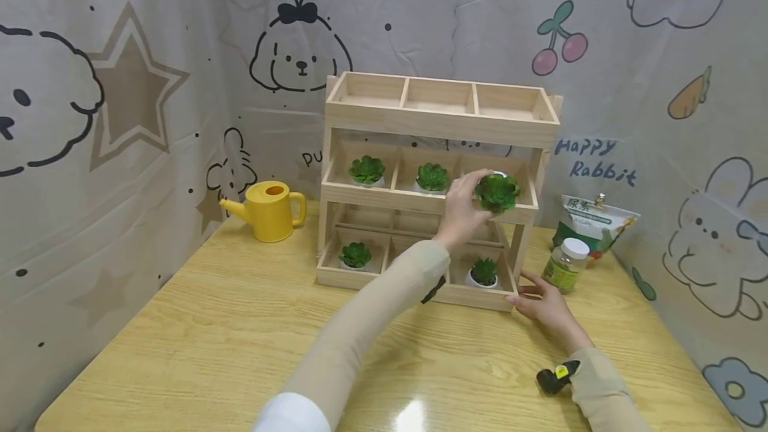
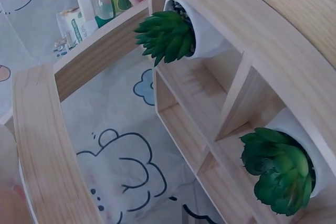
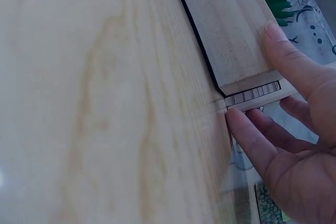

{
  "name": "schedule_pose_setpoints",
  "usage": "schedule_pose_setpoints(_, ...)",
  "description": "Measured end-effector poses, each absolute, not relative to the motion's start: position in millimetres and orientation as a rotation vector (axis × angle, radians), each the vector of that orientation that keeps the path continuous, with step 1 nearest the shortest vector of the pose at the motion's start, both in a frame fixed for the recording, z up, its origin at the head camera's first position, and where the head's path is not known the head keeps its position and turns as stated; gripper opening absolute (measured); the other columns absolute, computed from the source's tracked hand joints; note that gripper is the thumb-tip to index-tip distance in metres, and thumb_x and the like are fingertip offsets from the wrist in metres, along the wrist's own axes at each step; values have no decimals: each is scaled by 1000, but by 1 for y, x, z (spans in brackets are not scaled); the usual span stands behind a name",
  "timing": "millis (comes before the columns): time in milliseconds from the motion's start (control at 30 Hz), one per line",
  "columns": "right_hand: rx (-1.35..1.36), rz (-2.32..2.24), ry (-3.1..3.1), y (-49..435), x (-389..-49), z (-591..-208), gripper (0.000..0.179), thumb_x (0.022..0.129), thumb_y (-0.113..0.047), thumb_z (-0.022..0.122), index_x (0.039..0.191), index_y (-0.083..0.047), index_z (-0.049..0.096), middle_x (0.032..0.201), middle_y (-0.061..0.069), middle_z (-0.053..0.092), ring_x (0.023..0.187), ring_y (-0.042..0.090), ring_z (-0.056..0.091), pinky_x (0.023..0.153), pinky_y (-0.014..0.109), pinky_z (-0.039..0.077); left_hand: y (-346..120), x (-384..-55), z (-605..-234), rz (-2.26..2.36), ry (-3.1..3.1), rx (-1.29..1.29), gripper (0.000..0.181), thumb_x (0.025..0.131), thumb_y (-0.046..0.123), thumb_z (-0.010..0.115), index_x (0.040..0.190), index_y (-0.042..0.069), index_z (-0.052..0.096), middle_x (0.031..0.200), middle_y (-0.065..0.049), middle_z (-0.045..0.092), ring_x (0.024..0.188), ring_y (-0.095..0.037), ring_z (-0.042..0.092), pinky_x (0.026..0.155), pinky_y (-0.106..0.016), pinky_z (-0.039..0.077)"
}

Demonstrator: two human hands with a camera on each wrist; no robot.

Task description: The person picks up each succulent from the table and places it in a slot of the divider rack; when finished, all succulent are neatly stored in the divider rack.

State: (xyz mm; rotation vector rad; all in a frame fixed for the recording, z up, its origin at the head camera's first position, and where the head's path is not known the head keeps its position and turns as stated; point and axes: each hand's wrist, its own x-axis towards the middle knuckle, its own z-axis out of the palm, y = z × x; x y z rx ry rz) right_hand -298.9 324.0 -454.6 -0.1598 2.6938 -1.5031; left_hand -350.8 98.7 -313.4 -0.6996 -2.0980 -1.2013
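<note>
My left hand pinches a potted green succulent at the right end of the middle tier of a wooden plant shelf. In the left wrist view, only a sliver of its white pot shows. Down at the shelf's front right corner, my right hand grips the wood, its thumb on the front board. Two succulents, left and centre, stand in the middle tier. The bottom tier holds a left succulent, a right one and another, hidden by my arm in the head view.
A yellow watering can stands left of the shelf. To the right are a white-lidded jar and a clipped bag. The top tier has three bare compartments. Printed curtains hang behind the table.
</note>
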Motion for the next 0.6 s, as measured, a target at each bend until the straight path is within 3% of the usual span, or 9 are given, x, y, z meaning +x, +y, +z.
schedule_pose_setpoints(333, -158, -1542, 2667, 322, -299, -456, 82, 87, -26, 72, 150, -2, 25, 132, 34, 48, 118, 37, 52, 78, 23, 54, 103, -351, -307, -1212, -2108, -702, 63, 71, -2, 81, 127, 9, 54, 128, -10, 53, 118, -23, 54, 101, -20, 42)
schedule_pose_setpoints(600, -138, -1541, 2650, 324, -299, -456, 84, 88, -27, 71, 151, -2, 22, 134, 35, 45, 120, 40, 51, 79, 23, 54, 110, -353, -297, -1195, -2235, -620, 63, 78, -2, 75, 133, 11, 50, 130, -7, 51, 118, -19, 54, 97, -15, 43)
